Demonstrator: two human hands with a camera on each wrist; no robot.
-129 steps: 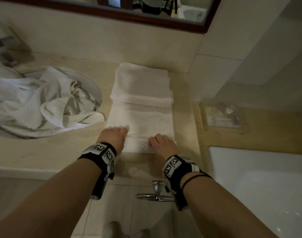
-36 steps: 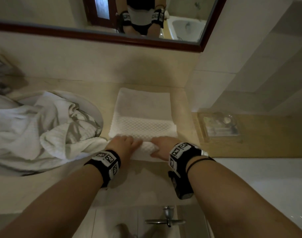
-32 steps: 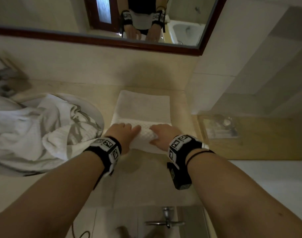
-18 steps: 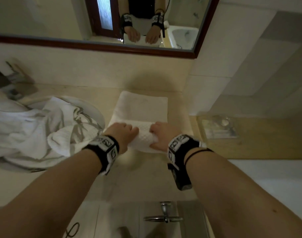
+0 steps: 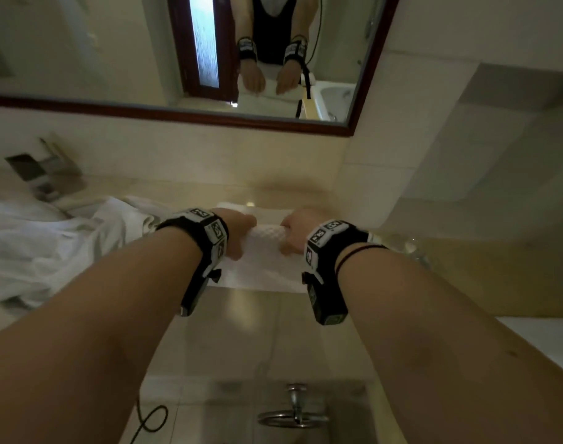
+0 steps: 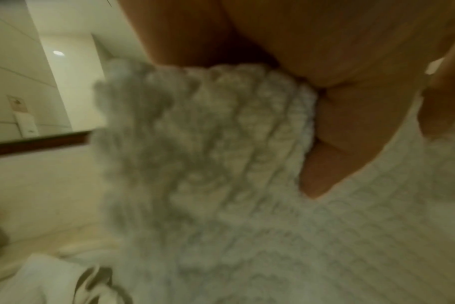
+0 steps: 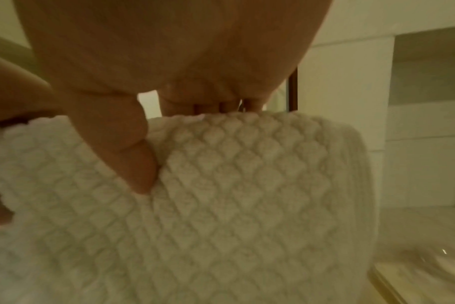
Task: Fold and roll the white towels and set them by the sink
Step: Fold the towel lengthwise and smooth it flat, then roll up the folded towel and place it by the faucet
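My left hand (image 5: 238,233) and right hand (image 5: 294,233) each curl around the rolled white towel (image 5: 267,251), thumbs pressed into its waffle weave, fingers over its top. The roll lies near the back edge of the worktop (image 5: 257,322), just right of the sink (image 5: 164,206), where crumpled white towels (image 5: 49,248) are heaped.
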